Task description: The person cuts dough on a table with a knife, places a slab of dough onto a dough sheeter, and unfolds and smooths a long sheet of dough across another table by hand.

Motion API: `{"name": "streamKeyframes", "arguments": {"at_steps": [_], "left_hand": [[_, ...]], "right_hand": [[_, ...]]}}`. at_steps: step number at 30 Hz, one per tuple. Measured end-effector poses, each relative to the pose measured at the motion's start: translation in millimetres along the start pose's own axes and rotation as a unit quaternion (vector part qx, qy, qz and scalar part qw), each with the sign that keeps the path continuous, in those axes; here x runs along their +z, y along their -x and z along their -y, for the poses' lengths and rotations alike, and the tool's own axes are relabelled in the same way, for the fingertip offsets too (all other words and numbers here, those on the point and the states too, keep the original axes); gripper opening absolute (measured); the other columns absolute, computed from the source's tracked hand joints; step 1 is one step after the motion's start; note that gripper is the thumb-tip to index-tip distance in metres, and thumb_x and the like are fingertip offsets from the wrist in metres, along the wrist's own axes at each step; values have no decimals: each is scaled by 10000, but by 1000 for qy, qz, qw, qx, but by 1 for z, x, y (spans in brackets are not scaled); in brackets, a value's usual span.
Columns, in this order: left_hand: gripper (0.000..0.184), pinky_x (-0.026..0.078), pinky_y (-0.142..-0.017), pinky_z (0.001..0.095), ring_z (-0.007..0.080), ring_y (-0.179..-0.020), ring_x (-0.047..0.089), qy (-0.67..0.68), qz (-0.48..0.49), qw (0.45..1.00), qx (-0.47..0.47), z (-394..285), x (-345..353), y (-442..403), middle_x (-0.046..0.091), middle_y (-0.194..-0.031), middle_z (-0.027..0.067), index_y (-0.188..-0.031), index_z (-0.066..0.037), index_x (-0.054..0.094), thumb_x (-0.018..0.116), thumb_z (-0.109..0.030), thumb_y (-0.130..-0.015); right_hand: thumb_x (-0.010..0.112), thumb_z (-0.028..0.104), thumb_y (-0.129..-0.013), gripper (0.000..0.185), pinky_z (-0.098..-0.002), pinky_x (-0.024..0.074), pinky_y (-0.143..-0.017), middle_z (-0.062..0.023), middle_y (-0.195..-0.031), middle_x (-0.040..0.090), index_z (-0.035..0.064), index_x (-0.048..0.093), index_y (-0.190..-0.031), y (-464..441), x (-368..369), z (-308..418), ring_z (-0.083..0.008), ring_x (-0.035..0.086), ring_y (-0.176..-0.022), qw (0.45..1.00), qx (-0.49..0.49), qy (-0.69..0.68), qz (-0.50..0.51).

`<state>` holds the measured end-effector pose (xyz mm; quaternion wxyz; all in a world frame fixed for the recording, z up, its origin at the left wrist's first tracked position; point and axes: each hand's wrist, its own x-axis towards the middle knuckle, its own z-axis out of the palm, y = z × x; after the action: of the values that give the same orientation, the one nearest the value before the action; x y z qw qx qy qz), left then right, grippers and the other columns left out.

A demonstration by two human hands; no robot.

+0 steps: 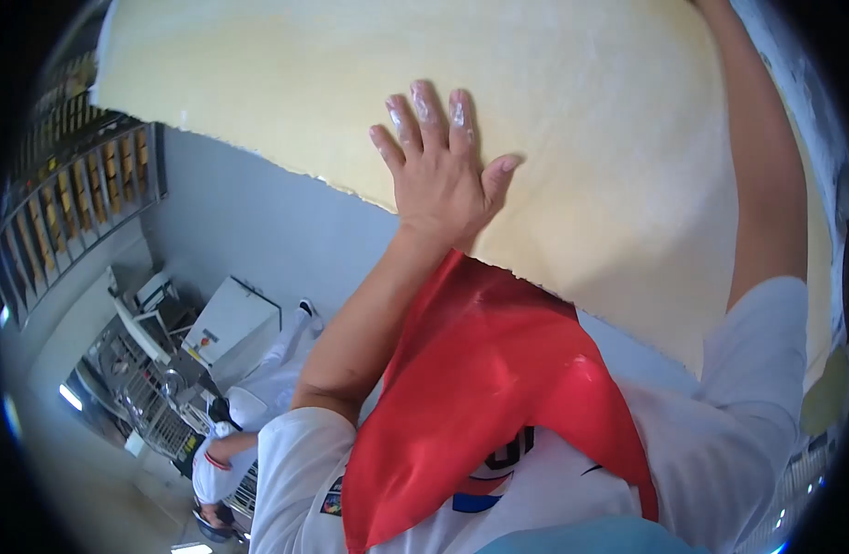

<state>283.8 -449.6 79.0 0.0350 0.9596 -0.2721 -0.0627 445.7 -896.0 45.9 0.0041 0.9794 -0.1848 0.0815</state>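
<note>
My left hand (pixel 438 175) lies flat on a large pale yellow sheet (pixel 581 111), palm down, fingers spread and thumb out to the right. White residue marks several of its fingers. The sheet fills the upper part of the view, and its near edge looks rough and ragged. My right arm (pixel 766 166) stretches up along the sheet's right side; its hand lies beyond the top edge of the view. A red cloth (pixel 498 369) hangs over the front of my white shirt, close below my left wrist.
At lower left a co-worker (pixel 226 452) in white, wearing a cap, is beside machinery and a white cabinet (pixel 235 323). A slatted rack (pixel 83 198) with yellowish pieces stands at the left. Grey floor (pixel 240 198) shows past the sheet's ragged edge.
</note>
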Motion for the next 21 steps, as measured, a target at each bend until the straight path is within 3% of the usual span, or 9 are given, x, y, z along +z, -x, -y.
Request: {"name": "streamKeyframes", "arguments": {"at_steps": [1, 5, 7, 11, 12, 14, 17, 18, 21], "left_hand": [[834, 81, -1115, 730, 582, -1453, 106, -14, -7, 1000, -5, 2, 1, 0, 193, -1578, 340, -1535, -8, 291, 404, -607, -966], [800, 95, -1107, 736, 598, -1434, 144, -10, -9, 1000, 3, 15, -5, -6, 209, -1571, 339, -1538, -59, 313, 396, -613, -968], [774, 119, -1105, 733, 593, -1426, 177, -3, -16, 1000, 5, 14, -7, -7, 222, -1569, 330, -1534, -63, 319, 395, -595, -976], [802, 104, -1125, 715, 567, -1448, 153, 11, -18, 997, -70, 17, -7, 10, 195, -1586, 320, -1538, -33, 302, 409, -587, -968], [802, 104, -1125, 715, 567, -1448, 153, 6, -33, 997, -71, 17, -6, 14, 195, -1586, 320, -1538, -33, 302, 409, -587, -968], [813, 68, -1151, 687, 546, -1469, 111, -1, -7, 995, -103, 13, -4, 16, 169, -1599, 310, -1545, -22, 280, 420, -577, -967], [799, 40, -1183, 642, 493, -1500, 49, -31, -4, 994, -103, 4, -2, 16, 141, -1618, 283, -1558, -35, 262, 483, -521, -964], [786, 44, -1187, 634, 472, -1507, 58, -38, -13, 995, -97, 0, -3, 19, 140, -1624, 269, -1560, -46, 265, 482, -516, -969], [719, 89, -1175, 641, 482, -1494, 124, -32, -55, 996, -64, -15, -5, 30, 194, -1612, 265, -1553, -54, 288, 419, -501, -1005]], "right_hand": [[549, 367, -930, 404, -515, 522, -881, -245, -1130, 678, 24, 676, -1103, 8, 6, -6, -426, 638, -1072, 997, 34, -32, -58], [571, 339, -930, 386, -515, 557, -774, -201, -1122, 656, 36, 672, -1147, -3, -1, -6, -386, 658, -1050, 991, -23, -124, -46], [451, 497, -980, 441, -540, 444, -999, -195, -1250, 637, 151, 599, -1211, -38, 32, -39, -457, 569, -1162, 997, 55, -45, 4], [402, 599, -982, 620, -497, 449, -993, -238, -1292, 599, 100, 544, -1321, -5, 22, -102, -439, 550, -1210, 997, -5, -61, 43], [439, 575, -981, 566, -490, 457, -973, -230, -1260, 616, 111, 581, -1272, -1, 30, -143, -432, 574, -1172, 990, -11, 3, 138], [473, 533, -981, 493, -496, 472, -941, -227, -1217, 634, 120, 620, -1205, 48, -21, -136, -428, 593, -1135, 973, 79, -52, 210], [450, 566, -982, 519, -536, 480, -937, -229, -1242, 628, 150, 588, -1259, 71, 43, -193, -444, 586, -1152, 998, -47, 23, -44], [406, 609, -977, 576, -557, 466, -966, -227, -1274, 620, 171, 558, -1318, 63, 8, -171, -464, 574, -1172, 989, 124, 25, 78], [396, 620, -976, 563, -523, 476, -954, -202, -1232, 651, 178, 585, -1269, 63, -20, -181, -440, 587, -1166, 986, 165, 6, 13]]}}
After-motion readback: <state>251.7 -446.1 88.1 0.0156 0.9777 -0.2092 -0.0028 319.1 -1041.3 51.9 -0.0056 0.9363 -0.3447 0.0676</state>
